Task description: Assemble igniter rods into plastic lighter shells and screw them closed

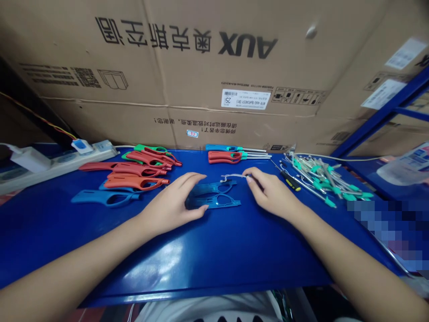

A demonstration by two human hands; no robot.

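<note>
Two blue lighter-handle shell halves lie side by side on the blue table, each with a trigger loop. My left hand curves around their left ends, fingers and thumb apart. Its thumb is by the lower half; whether it presses on it I cannot tell. My right hand pinches a thin whitish tube-like piece with a small hooked end, held just above the right end of the upper half. The piece's exact kind is too small to make out.
Red, orange, green and blue handle shells lie at left. Lighters with metal rods lie at the back. At right are a black-and-yellow screwdriver and a pile of metal rods with green ends. A power strip and large carton border the table.
</note>
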